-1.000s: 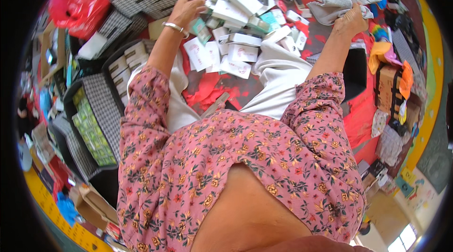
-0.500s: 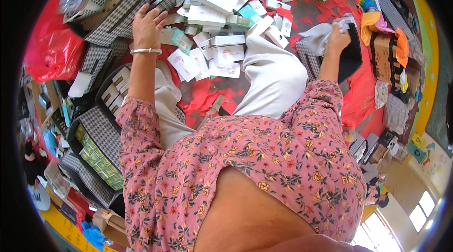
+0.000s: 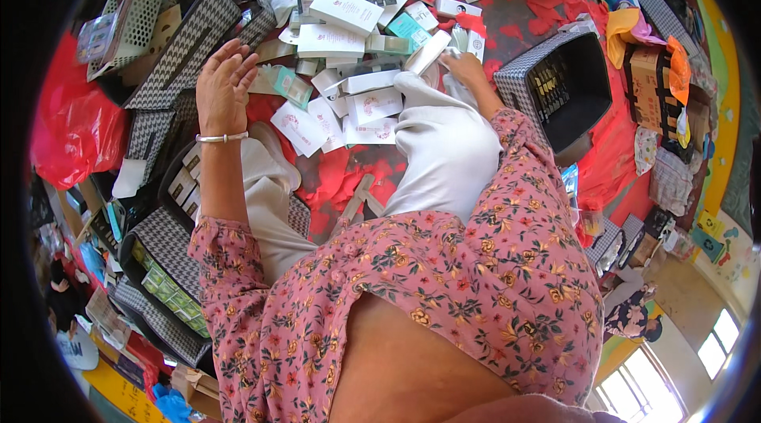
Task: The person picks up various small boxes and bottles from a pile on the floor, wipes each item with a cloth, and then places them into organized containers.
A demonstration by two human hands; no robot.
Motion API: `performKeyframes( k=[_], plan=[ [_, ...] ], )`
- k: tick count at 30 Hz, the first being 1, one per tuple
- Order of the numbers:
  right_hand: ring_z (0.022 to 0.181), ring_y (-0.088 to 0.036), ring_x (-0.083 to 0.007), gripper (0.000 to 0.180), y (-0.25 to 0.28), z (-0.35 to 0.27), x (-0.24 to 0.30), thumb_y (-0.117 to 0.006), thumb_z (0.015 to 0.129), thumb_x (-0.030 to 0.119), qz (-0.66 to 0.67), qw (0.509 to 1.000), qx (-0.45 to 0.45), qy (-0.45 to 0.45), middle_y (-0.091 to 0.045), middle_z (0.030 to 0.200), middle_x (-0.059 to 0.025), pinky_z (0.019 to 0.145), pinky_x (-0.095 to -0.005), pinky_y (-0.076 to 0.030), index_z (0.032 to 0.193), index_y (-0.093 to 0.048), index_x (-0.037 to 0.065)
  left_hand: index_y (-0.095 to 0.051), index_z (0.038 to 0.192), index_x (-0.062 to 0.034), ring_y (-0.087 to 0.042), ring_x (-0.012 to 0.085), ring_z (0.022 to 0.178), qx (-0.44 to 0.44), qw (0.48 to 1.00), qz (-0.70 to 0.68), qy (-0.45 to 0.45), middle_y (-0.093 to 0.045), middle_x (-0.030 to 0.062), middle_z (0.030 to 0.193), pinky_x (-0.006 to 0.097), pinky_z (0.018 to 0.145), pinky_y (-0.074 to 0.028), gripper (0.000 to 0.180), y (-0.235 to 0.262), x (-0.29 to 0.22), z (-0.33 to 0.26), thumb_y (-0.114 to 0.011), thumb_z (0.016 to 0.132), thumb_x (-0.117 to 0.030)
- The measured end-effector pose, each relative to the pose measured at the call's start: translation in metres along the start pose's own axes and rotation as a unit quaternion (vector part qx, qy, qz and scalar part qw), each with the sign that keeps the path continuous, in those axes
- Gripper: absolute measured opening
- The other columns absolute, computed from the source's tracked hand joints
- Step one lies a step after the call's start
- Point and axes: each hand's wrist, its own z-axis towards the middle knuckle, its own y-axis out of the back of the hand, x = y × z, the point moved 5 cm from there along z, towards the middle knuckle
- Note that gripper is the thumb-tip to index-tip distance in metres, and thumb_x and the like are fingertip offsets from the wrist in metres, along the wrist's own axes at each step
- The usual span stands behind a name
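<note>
My left hand point(image 3: 225, 94), with a bracelet on the wrist, is held palm up and holds nothing; its fingers are slightly apart. It hovers beside a houndstooth bin point(image 3: 190, 46) and the left side of a pile of white boxes point(image 3: 331, 41). My right hand point(image 3: 468, 70) is at the right edge of that pile, next to my raised knee. Its fingers are closed on a light grey cloth point(image 3: 458, 91), partly hidden by the hand and leg. Farther right, a houndstooth storage box point(image 3: 519, 82) lies with its black inside showing and small dark-and-gold packs point(image 3: 548, 88) along one wall.
A red plastic bag point(image 3: 75, 126) sits at far left. Below it, a houndstooth box holds green packets point(image 3: 166, 276). At right stand a cardboard carton point(image 3: 646, 94) and bright cloths point(image 3: 626, 26). Torn red sheeting point(image 3: 614, 157) covers parts of the floor.
My right hand has moved left from the storage box to the pile, taking the grey cloth with it, so the packs inside the box now show. My left hand has shifted slightly left and lower.
</note>
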Motion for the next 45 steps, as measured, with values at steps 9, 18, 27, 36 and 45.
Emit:
performKeyframes(
  k=[9,18,27,36,45],
  plan=[
    [0.089,-0.060,-0.0328,0.077,-0.040,0.023,0.012,-0.063,0.065,0.056,0.132,0.988,0.031,-0.077,-0.058,0.098,-0.0261,0.075,-0.0356,-0.046,0.096,-0.056,-0.014,-0.046,0.113,0.0033,-0.056,0.0216,0.095,0.032,0.999,0.023,0.010,-0.053,0.0141,0.108,0.031,0.084,-0.046,0.031,-0.012,-0.004,-0.014,-0.046,0.085,-0.008],
    [0.087,-0.060,-0.0290,0.070,-0.041,0.017,0.026,-0.068,0.063,0.047,0.237,0.968,0.048,-0.066,-0.060,0.096,-0.0228,0.071,-0.0342,-0.047,0.099,-0.056,-0.012,-0.049,0.109,0.0025,-0.057,0.0176,0.090,0.057,0.997,0.030,0.041,-0.055,0.0120,0.104,0.028,0.080,-0.047,0.027,-0.018,-0.001,-0.020,-0.048,0.084,-0.008],
    [0.085,-0.060,-0.0328,0.056,-0.071,0.036,-0.005,-0.062,0.067,0.041,0.225,0.972,0.068,0.009,-0.061,0.089,-0.0243,0.074,-0.0369,-0.045,0.087,-0.060,-0.011,-0.050,0.108,0.0022,-0.058,0.0139,0.085,0.058,0.995,0.072,0.046,-0.055,0.0087,0.099,0.024,0.076,-0.048,0.026,-0.019,0.003,-0.024,-0.048,0.085,-0.009],
    [0.086,-0.060,-0.0339,0.051,-0.068,0.026,0.006,-0.061,0.068,0.039,0.224,0.969,0.107,-0.011,-0.061,0.089,-0.0243,0.073,-0.0383,-0.045,0.087,-0.060,-0.009,-0.052,0.105,-0.0013,-0.057,0.0134,0.086,0.043,0.989,0.101,0.098,-0.056,0.0074,0.099,0.022,0.075,-0.046,0.024,-0.020,0.017,-0.020,-0.049,0.083,-0.010],
    [0.082,-0.059,-0.0316,0.041,-0.017,0.032,-0.049,-0.060,0.069,0.033,0.243,0.967,0.000,-0.081,-0.061,0.087,-0.0213,0.071,-0.0370,-0.046,0.088,-0.062,-0.004,-0.052,0.108,-0.0018,-0.056,0.0135,0.080,0.244,0.894,0.370,0.071,-0.060,0.0070,0.093,0.024,0.072,-0.042,0.030,-0.036,0.030,-0.029,-0.051,0.085,-0.021]
  ],
)
